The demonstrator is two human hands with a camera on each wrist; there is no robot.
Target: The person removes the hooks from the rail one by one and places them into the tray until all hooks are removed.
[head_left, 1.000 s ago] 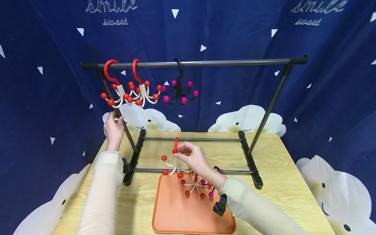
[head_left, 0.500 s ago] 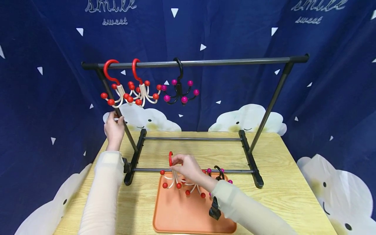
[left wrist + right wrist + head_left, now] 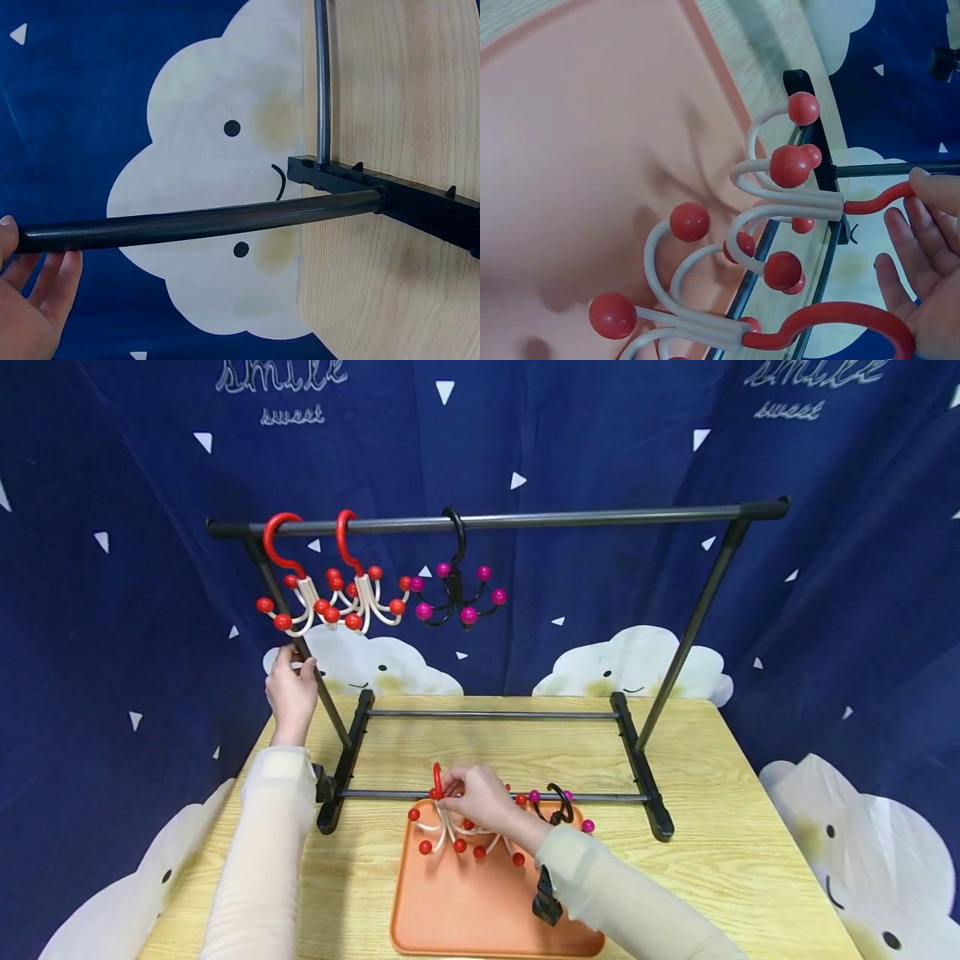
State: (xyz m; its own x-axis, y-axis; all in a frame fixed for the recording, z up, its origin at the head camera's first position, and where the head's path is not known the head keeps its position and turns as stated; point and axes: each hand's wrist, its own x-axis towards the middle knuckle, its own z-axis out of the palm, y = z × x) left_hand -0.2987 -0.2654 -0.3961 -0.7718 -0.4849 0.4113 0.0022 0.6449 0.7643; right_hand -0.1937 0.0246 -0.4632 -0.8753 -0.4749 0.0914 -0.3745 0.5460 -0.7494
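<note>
My right hand point(image 3: 480, 797) pinches the red hook of a white multi-arm hanger with red balls point(image 3: 802, 206). That hanger is upright over the back left of the orange tray point(image 3: 487, 910). Beside it on the tray lies a second red-and-white hanger point(image 3: 705, 330), partly hidden by my hand in the head view. A black hanger with magenta balls point(image 3: 557, 817) is at the tray's back right, partly behind my right wrist. My left hand point(image 3: 291, 693) grips the black rack's left post point(image 3: 195, 225) between thumb and fingers.
From the rack's top bar point(image 3: 585, 518) hang two red-and-white hangers point(image 3: 363, 589) on the left and a black-and-magenta hanger point(image 3: 457, 589) nearer the middle. The rack's lower crossbar point(image 3: 390, 794) runs just behind the tray. A blue curtain point(image 3: 600, 443) stands behind the wooden table point(image 3: 735, 860).
My right hand has lowered the red-and-white hanger toward the tray, slightly leftward. The black hanger on the tray shows more now. My left hand stays on the post.
</note>
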